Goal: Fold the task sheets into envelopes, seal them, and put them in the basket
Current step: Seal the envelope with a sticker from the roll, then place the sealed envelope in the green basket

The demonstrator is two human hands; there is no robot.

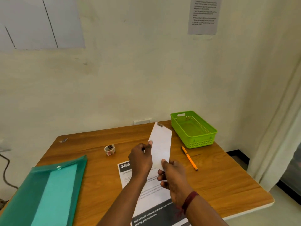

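Note:
A long white folded envelope (161,144) is held up above the table, tilted toward the back right, with a strip of tape at its far end. My left hand (140,159) pinches its left edge about midway. My right hand (173,175) grips its near end. Under my hands a printed task sheet (151,191) lies flat on the wooden table (97,176). The green plastic basket (193,129) stands at the back right corner, just beyond the envelope's far end, and looks empty.
A small tape roll (110,149) sits left of my hands. An orange pen (189,158) lies between the basket and my right hand. A teal plastic folder (47,191) covers the near left of the table. The wall is close behind.

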